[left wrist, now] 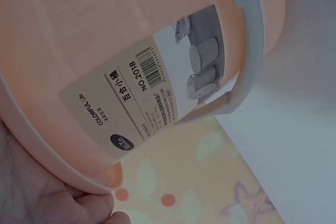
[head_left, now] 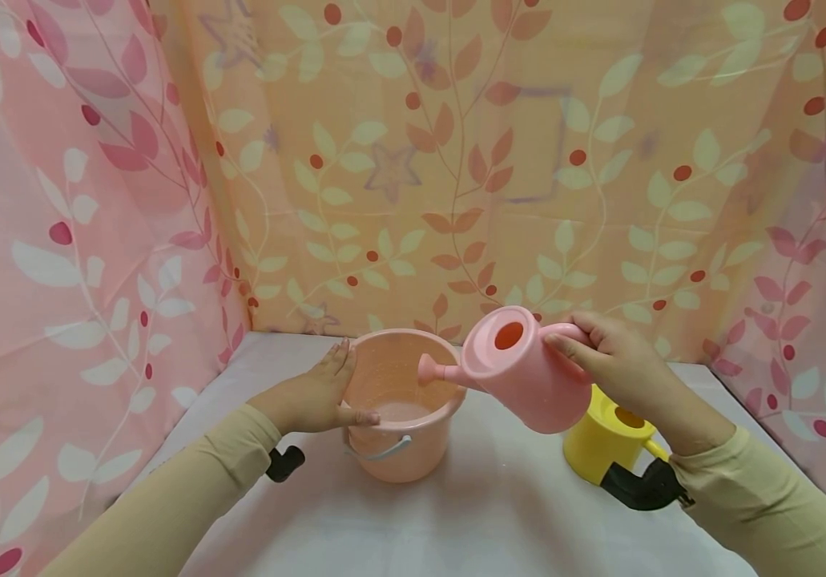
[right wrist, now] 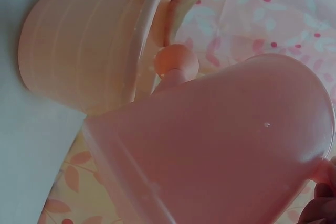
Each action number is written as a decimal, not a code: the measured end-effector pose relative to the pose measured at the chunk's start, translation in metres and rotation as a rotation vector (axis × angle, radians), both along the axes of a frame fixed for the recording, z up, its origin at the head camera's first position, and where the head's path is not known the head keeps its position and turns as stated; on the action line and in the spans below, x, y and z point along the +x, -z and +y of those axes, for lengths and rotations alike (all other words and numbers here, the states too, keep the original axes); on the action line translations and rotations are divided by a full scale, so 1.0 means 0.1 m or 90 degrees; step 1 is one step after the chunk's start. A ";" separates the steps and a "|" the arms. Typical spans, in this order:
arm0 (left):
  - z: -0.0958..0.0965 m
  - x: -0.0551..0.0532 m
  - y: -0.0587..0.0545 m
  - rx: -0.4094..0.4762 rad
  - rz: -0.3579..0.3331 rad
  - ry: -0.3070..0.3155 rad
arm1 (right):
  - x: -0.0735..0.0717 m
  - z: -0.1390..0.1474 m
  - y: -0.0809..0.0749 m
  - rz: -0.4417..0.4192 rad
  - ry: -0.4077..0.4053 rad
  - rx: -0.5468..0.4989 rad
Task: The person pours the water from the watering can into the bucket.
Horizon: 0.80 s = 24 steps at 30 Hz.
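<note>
A light pink bucket (head_left: 401, 449) with a pale blue-grey handle stands upright on the table. My left hand (head_left: 315, 393) rests on its left rim, fingers extended and thumb lying along the near rim; in the left wrist view the fingers (left wrist: 89, 208) show against the rim, beside a printed label (left wrist: 142, 82). Held up to the bucket's right is a pink watering can (head_left: 528, 377), whose handle my right hand (head_left: 600, 344) grips. It leans left, and its round spout head (head_left: 429, 369) overlaps the bucket's opening. Marks like droplets show on the bucket's inner wall.
Behind the raised can, a yellow watering can (head_left: 603, 441) stands on the white-covered table (head_left: 470, 521), close under my right wrist. Patterned cloth (head_left: 413, 160) walls in the back and both sides. A black mount (head_left: 646, 485) juts from the right wrist.
</note>
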<state>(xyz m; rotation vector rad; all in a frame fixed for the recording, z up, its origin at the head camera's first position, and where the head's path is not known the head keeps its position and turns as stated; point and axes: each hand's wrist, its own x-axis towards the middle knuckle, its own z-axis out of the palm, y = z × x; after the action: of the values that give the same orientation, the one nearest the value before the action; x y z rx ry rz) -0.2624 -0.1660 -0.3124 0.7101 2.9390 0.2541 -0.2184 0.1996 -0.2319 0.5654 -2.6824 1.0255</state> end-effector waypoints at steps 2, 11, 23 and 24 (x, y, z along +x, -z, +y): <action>0.00 0.00 0.00 0.000 -0.001 0.000 | 0.00 0.00 0.00 -0.002 0.000 0.002; -0.01 -0.01 0.00 -0.001 -0.004 -0.002 | 0.00 0.02 -0.02 0.004 -0.005 0.011; -0.02 -0.02 0.02 -0.002 -0.002 -0.002 | 0.01 0.01 -0.03 0.010 0.005 0.025; -0.01 -0.02 0.02 -0.002 -0.002 -0.002 | 0.02 0.01 -0.03 0.011 0.005 0.025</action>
<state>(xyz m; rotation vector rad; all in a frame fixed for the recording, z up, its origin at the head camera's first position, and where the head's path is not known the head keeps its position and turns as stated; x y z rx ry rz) -0.2646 -0.1675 -0.3143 0.7031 2.9369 0.2502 -0.2169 0.2006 -0.2285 0.5673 -2.6931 0.9627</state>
